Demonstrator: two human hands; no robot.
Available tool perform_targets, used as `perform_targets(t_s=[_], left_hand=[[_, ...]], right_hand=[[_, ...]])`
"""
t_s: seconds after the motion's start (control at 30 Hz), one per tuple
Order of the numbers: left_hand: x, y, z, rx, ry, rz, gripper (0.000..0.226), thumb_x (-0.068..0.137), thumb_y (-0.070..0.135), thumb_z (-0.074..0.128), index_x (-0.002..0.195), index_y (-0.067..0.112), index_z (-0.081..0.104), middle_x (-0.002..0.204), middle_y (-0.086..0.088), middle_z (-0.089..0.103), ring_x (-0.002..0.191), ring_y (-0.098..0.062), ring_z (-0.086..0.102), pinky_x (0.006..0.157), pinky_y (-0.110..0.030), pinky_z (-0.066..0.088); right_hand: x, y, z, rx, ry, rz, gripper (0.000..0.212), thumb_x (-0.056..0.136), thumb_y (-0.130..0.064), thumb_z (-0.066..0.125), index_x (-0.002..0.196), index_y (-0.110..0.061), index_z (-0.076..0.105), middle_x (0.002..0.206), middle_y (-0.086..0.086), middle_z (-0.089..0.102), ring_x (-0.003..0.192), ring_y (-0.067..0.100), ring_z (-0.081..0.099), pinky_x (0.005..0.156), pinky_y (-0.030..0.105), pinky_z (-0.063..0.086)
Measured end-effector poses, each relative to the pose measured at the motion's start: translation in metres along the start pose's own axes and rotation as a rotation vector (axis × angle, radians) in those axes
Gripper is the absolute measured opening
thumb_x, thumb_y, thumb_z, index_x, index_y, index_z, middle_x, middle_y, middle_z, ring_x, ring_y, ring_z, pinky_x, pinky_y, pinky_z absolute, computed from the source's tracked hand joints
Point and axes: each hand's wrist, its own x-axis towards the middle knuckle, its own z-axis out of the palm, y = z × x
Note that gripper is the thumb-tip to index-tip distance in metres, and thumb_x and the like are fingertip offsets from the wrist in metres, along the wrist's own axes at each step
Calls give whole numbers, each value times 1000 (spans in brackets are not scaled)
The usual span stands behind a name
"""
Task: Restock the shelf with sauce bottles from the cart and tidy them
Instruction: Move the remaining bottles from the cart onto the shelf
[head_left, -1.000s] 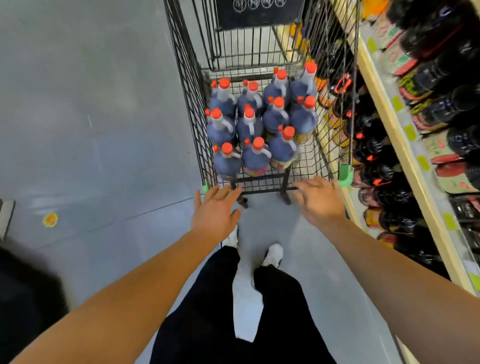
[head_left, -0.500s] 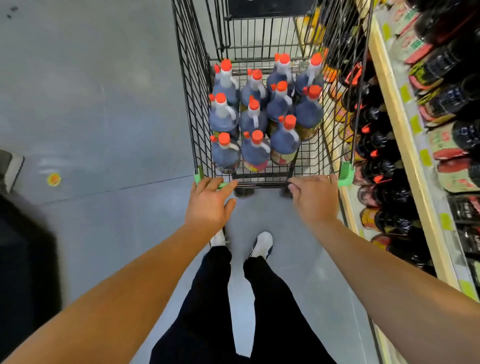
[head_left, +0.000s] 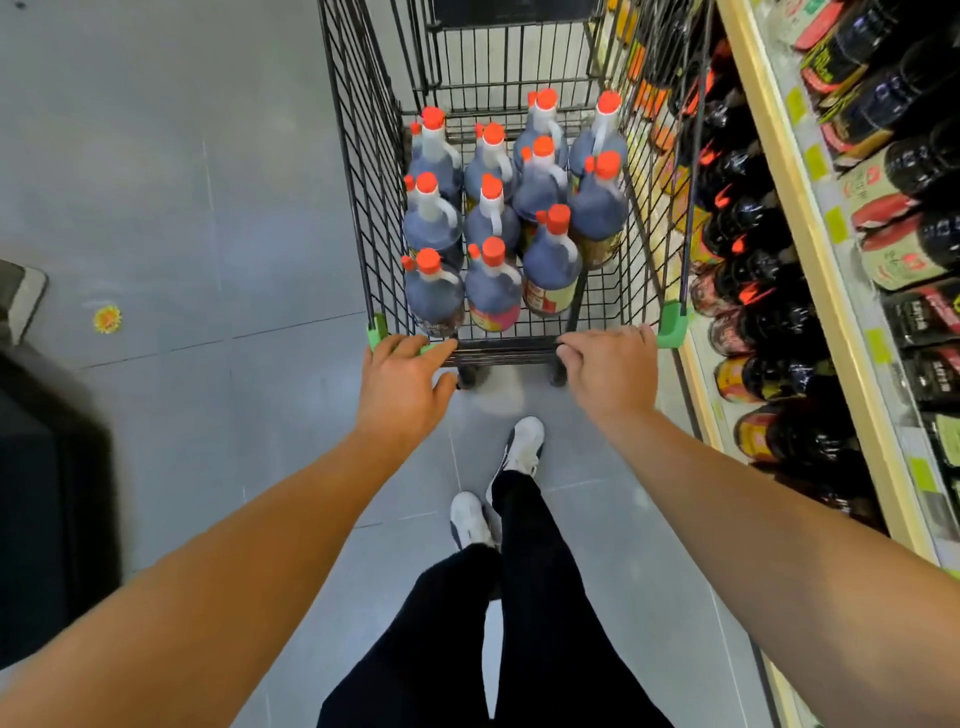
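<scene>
- Head view: left hand (head_left: 400, 387) and right hand (head_left: 613, 371) rest on the cart handle (head_left: 506, 345), fingers curled over the bar, left thumb spread below it.
- Sauce bottles (head_left: 493, 283) stand upright in the cart (head_left: 363, 208), just beyond the fingers, long axes vertical.
- Shelf (head_left: 810, 218) lies to the right; the right hand is nearer it.
</scene>
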Motion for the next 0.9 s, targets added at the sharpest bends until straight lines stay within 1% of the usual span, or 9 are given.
perform_targets(t_s=[0.1, 0.2, 0.43, 0.53, 0.6, 0.7, 0.8, 0.9], left_hand=[[-28, -4, 5, 0, -11, -19, 40, 85, 33, 66, 123, 21, 63, 116, -14, 65, 112, -39, 53, 99, -49, 41], [-59, -8, 10, -18, 2, -11, 40, 85, 33, 66, 122, 20, 64, 114, -15, 66, 110, -39, 55, 99, -50, 41], [-135, 2, 27, -43, -10, -81, 39, 86, 33, 65, 124, 21, 64, 118, -17, 64, 114, -41, 53, 100, -52, 41], [-168, 11, 40, -67, 16, -103, 38, 86, 35, 61, 121, 20, 66, 115, -18, 66, 110, -41, 55, 98, -51, 43], [-190, 21, 49, -72, 27, -119, 38, 85, 35, 61, 120, 21, 66, 114, -17, 66, 109, -40, 55, 97, -50, 43], [-224, 36, 61, -87, 25, -145, 38, 85, 33, 65, 121, 21, 65, 116, -16, 66, 112, -40, 54, 99, -50, 42], [-260, 51, 70, -109, 8, -161, 40, 86, 34, 65, 125, 22, 63, 121, -16, 64, 116, -40, 51, 102, -51, 40], [-297, 66, 81, -134, -4, -163, 42, 86, 33, 66, 126, 22, 62, 121, -17, 64, 116, -41, 51, 102, -52, 40]], right_hand=[[-30, -7, 7, 20, 7, 3, 18, 91, -36, 57, 91, -28, 74, 86, 0, 73, 90, 31, 56, 106, 50, 31], [-60, -11, 15, 15, 15, 5, 18, 91, -35, 58, 93, -27, 74, 90, 1, 73, 93, 31, 57, 108, 49, 29], [-128, -9, 21, -19, -69, -11, 20, 94, -35, 55, 101, -29, 72, 95, 0, 72, 99, 28, 57, 111, 50, 25], [-157, 0, 22, -22, -89, -12, 21, 94, -35, 55, 105, -29, 72, 99, 0, 73, 101, 28, 57, 113, 50, 23], [-178, 7, 25, -39, -89, -24, 21, 95, -35, 54, 100, -28, 73, 95, 0, 73, 99, 28, 57, 113, 51, 22], [-209, 18, 27, -48, -91, -36, 21, 95, -35, 54, 94, -27, 73, 89, -1, 72, 97, 27, 57, 114, 51, 22], [-240, 32, 27, -54, -120, -61, 21, 95, -35, 54, 99, -27, 73, 93, 0, 72, 99, 28, 57, 113, 51, 23], [-271, 47, 29, -50, -121, -84, 21, 94, -35, 55, 101, -27, 74, 93, 1, 73, 99, 28, 58, 113, 50, 24]])
